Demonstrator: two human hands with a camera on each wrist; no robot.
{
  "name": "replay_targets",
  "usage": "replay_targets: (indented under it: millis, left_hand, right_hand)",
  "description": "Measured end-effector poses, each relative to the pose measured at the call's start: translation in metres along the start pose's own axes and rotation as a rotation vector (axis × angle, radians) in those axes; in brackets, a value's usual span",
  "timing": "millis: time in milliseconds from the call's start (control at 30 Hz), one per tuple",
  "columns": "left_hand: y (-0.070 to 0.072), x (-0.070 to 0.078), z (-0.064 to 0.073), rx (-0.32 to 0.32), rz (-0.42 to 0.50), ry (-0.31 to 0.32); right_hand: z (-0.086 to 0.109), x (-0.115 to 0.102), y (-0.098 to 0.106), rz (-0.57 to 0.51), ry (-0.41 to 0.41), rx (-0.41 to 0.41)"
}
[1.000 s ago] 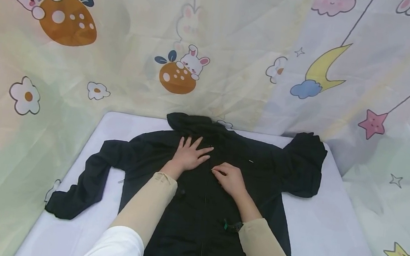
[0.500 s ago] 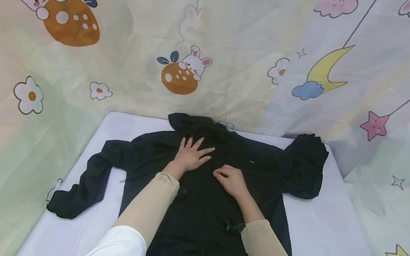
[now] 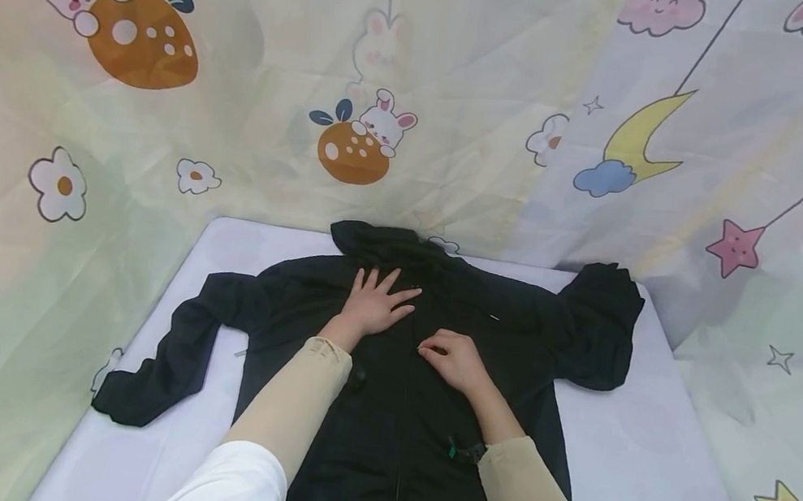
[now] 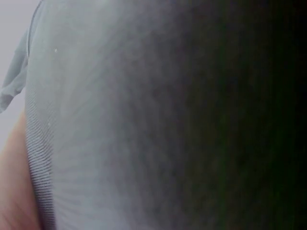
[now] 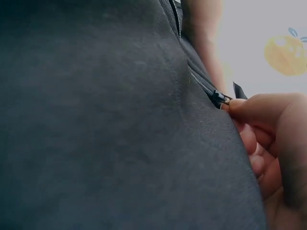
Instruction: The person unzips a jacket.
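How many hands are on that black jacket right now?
2. The left hand lies with fingers spread on the black jacket, just below its collar; the right hand, nearer the wearer of the camera, pinches the zipper pull.

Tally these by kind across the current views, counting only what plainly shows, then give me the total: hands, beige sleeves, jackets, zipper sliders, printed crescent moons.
Hands: 2 (left hand, right hand)
Beige sleeves: 2 (left sleeve, right sleeve)
Black zip-up jacket: 1
Zipper slider: 1
Printed crescent moon: 1
Total: 7
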State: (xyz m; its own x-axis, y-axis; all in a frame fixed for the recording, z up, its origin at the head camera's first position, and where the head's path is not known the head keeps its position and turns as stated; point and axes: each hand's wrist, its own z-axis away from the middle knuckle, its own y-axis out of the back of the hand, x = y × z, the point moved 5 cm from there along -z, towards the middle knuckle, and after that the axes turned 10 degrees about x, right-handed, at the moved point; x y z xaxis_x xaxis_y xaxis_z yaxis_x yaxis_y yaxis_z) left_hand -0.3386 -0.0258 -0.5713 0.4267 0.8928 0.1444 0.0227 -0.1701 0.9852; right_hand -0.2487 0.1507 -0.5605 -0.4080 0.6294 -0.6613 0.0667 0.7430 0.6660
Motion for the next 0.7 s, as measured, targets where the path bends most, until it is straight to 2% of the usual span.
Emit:
replay_targets:
  millis: [200,433,567,700]
  left_hand:
    - [-0.001,0.001,0.001,0.011,-0.001,0.0]
    - [-0.001,0.002,0.002,0.002,0.004,0.005]
    - [0.001,0.002,0.002,-0.001,0.007,0.018]
    - [0.001,0.002,0.002,-0.001,0.006,0.019]
  right_hand:
    - [0.011,0.0,-0.001,-0.055,-0.039,-0.059]
    - [0.023,-0.005,0.0,-0.12,-0.029,-0.111]
    - [0.025,-0.005,0.001,-0.157,-0.019,-0.11]
    - [0.026,-0.006,0.0,-0.185,-0.011,-0.148]
